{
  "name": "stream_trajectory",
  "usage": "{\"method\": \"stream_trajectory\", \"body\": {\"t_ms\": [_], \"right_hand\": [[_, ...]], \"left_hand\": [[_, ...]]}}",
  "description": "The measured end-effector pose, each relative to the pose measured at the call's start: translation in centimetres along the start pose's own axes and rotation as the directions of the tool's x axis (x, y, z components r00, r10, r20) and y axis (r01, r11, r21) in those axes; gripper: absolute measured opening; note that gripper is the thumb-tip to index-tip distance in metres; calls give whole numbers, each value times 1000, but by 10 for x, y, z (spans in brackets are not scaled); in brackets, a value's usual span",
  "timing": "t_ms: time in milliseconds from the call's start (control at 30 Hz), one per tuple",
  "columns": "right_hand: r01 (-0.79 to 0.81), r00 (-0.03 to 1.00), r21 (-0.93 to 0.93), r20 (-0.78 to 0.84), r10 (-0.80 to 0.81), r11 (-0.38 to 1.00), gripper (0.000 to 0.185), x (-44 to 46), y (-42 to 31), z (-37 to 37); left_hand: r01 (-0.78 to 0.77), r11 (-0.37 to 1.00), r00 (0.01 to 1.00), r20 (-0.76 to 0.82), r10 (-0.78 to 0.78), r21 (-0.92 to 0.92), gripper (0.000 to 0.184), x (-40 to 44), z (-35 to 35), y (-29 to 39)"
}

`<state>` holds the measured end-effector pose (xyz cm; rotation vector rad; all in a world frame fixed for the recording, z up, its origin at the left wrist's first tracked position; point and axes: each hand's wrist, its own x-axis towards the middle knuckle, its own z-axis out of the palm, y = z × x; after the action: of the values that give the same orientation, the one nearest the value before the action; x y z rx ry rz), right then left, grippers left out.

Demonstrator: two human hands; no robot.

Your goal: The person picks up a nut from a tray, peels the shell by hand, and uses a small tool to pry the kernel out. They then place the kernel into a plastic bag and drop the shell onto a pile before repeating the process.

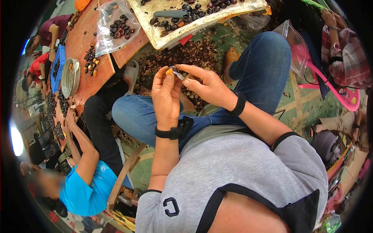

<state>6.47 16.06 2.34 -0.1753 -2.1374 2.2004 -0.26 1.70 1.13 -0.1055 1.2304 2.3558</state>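
Note:
Over the littered floor, my left hand (165, 91) pinches a small yellow-orange nut (169, 71) with some dark skin on it, between thumb and fingers. My right hand (211, 87) is closed on a small, pale metal blade (178, 74) that meets the nut; its handle is hidden in my fingers. Beyond my hands, a worn white foam tray (155, 33) carries several dark, glossy nuts (190, 15) and a grey, flat-handled tool (171, 13).
A clear plastic bag (105, 40) of dark nuts lies on the orange-brown table (87, 83), near a round metal sieve (71, 77) and blue tray (58, 70). Peelings (186, 54) cover the floor. A person in a blue shirt (87, 190) sits left; a pink chair (330, 81) stands right.

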Motion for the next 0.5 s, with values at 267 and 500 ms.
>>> {"method": "stream_trajectory", "body": {"t_ms": [267,500], "right_hand": [[102,977,78,-194,-85,992,40,2,19,17],[-67,973,369,-182,143,927,37,6,18,14]], "left_hand": [[-69,990,996,-55,76,127,22,-6,15,-4],[-86,991,992,-82,94,103,24,-10,26,-7]]}}
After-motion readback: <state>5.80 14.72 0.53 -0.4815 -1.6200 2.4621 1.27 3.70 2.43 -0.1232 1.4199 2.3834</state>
